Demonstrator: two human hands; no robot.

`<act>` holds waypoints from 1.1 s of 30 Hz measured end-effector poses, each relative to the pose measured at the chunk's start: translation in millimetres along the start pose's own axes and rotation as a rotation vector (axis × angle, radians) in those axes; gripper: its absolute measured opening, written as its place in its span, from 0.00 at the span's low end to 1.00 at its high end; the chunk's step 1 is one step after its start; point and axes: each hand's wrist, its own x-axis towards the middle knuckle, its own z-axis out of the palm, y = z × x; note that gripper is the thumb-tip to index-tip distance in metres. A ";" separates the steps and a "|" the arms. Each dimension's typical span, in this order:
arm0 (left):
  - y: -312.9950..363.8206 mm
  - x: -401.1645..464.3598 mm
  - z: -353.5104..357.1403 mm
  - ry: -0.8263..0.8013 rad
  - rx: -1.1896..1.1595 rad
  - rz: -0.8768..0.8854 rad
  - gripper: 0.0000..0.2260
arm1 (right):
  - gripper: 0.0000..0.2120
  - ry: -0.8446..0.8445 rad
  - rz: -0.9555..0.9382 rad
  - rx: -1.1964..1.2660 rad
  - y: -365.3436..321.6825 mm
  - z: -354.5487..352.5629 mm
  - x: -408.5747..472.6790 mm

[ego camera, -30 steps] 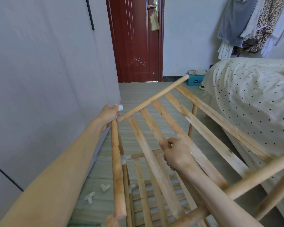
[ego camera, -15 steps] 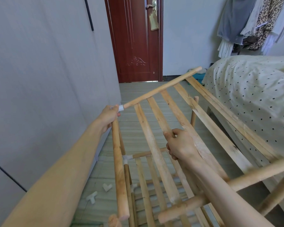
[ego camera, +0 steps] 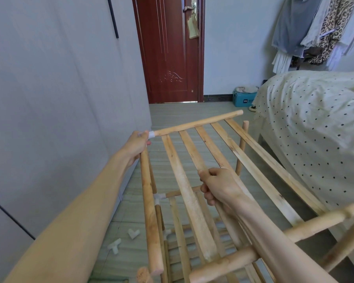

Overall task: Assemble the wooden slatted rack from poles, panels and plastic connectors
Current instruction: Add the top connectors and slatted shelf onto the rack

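Slatted panel (ego camera: 229, 160) now lying a lot flatter than a second ago, far pole (ego camera: 196, 124) dropped from a steep diagonal to nearly level across the room, so the top shelf looks close to squared up over the frame. Left hand (ego camera: 138, 145) wrapped around the white plastic connector (ego camera: 151, 134) at the far-left corner, right where the far pole meets the left side pole (ego camera: 149, 205); can't tell whether that joint is fully seated. Right hand (ego camera: 219, 185) curled tight around one middle slat, steadying the panel from the middle. Compared with the earlier shot, far right end of the pole now hanging just above and beside the back-right upright (ego camera: 242, 146) rather than well above it, not touching yet by the look of it. Probably next: lining that end up with the upright. Lower shelf (ego camera: 182, 227) already in place below, two spare connectors (ego camera: 124, 240) loose on the floor by the wardrobe, bed close on the right.
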 end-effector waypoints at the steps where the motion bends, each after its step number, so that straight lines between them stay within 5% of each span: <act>1: 0.3 -1.0 0.8 0.003 0.017 0.011 0.18 | 0.12 -0.002 -0.005 0.000 0.5 2.2 -0.8; 7: 0.7 -5.1 1.8 0.010 0.089 0.099 0.17 | 0.10 -0.035 -0.016 -0.021 -0.1 8.0 -6.7; 15: 20.7 10.1 7.0 -0.004 0.591 0.225 0.17 | 0.10 -0.047 -0.033 -0.122 -3.7 1.0 -6.3; 27: 23.7 17.2 8.5 0.014 0.467 0.224 0.07 | 0.11 -0.073 -0.040 -0.117 -4.6 1.9 -2.3; 33: 21.6 14.6 2.6 -0.015 0.403 0.216 0.10 | 0.11 -0.078 -0.042 -0.136 -2.9 -1.1 -2.1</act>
